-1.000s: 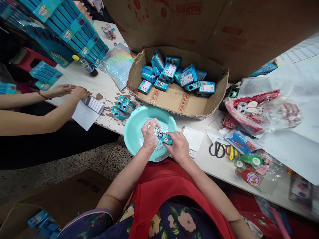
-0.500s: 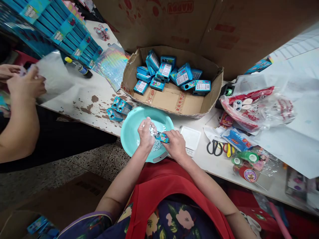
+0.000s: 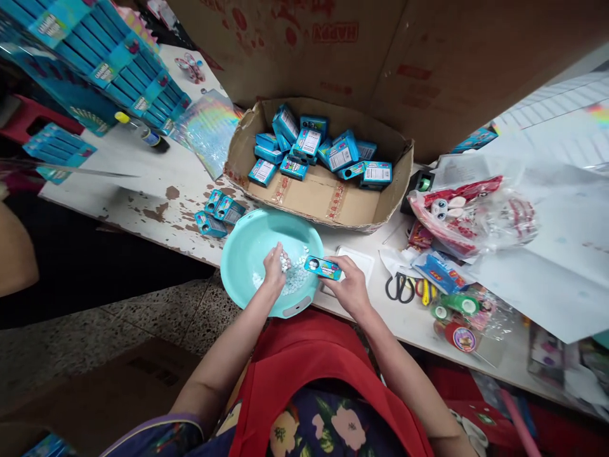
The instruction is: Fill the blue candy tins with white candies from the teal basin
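A turquoise plastic basin (image 3: 236, 257) stands at the table's front edge, with small white candies (image 3: 297, 279) spread over its bottom. Down inside it, my left hand (image 3: 275, 270) is cupped round some of these candies, several showing at its fingers. My right hand (image 3: 351, 279) grips a small blue candy box (image 3: 332, 269) by its right end, near the basin's right rim. A round hole in the left end of the box shows white candies inside. Under that hand lies a white scale (image 3: 364, 257), partly hidden.
Behind the basin, a cut-down cardboard box (image 3: 309, 193) holds several blue boxes. More blue boxes (image 3: 219, 212) stand left of the basin. Scissors (image 3: 400, 287), tape rolls (image 3: 469, 304) and a plastic bag (image 3: 504, 219) lie to the right. A co-worker's arm (image 3: 16, 251) is at far left.
My left hand has lowered into the basin, away from the box. My right hand has drawn the box to the right. The co-worker's hands have left the view, and the white sheet has moved.
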Demonstrator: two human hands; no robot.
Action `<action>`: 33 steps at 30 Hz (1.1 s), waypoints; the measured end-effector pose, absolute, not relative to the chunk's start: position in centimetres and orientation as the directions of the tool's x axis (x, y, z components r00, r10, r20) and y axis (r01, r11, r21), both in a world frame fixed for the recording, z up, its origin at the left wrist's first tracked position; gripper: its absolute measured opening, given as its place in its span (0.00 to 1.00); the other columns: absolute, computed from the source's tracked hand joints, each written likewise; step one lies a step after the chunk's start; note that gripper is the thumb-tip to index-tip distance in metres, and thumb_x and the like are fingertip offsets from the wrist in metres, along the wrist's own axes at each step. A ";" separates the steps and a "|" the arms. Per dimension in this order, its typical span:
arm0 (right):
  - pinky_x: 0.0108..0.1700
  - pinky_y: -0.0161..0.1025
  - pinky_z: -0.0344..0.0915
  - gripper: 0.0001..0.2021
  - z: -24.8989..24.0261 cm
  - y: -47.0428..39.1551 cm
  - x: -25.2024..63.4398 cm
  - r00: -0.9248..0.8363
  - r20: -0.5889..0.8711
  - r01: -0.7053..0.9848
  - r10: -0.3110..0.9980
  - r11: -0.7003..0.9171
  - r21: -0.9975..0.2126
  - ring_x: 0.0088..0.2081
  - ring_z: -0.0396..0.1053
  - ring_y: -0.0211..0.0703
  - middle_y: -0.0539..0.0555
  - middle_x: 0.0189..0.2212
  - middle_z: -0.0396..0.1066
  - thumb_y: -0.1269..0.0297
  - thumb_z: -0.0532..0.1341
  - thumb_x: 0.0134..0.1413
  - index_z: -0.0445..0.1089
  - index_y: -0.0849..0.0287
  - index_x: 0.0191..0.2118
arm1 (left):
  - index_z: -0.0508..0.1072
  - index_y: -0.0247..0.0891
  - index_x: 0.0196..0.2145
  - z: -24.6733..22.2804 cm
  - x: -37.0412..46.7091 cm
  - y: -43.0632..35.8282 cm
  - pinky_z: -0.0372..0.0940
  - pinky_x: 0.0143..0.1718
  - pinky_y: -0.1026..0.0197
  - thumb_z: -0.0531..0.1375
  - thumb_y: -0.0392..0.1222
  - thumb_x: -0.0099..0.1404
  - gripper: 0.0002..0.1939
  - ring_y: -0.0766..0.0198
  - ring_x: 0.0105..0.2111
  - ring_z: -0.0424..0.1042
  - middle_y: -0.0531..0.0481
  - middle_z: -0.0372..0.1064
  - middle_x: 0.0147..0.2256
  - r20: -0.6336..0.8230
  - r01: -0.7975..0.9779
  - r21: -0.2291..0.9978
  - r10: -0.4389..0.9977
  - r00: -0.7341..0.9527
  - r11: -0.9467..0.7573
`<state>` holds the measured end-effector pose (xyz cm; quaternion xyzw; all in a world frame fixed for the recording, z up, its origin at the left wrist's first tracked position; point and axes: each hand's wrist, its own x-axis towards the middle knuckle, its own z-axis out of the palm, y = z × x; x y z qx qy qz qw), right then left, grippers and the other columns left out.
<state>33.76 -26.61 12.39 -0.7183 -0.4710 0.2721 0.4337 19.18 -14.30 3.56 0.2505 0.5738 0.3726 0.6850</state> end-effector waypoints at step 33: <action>0.49 0.52 0.69 0.23 4.4 -42.6 40.1 0.866 -0.224 0.022 0.448 -0.482 -0.876 0.45 0.71 0.49 0.60 0.45 0.71 0.50 0.64 0.50 0.70 0.59 0.48 | 0.67 0.31 0.27 3.3 16.7 -14.4 0.53 0.12 0.73 0.59 0.33 0.62 0.06 0.74 0.14 0.58 0.53 0.60 0.19 -0.837 -0.088 0.408 0.411 0.360 0.909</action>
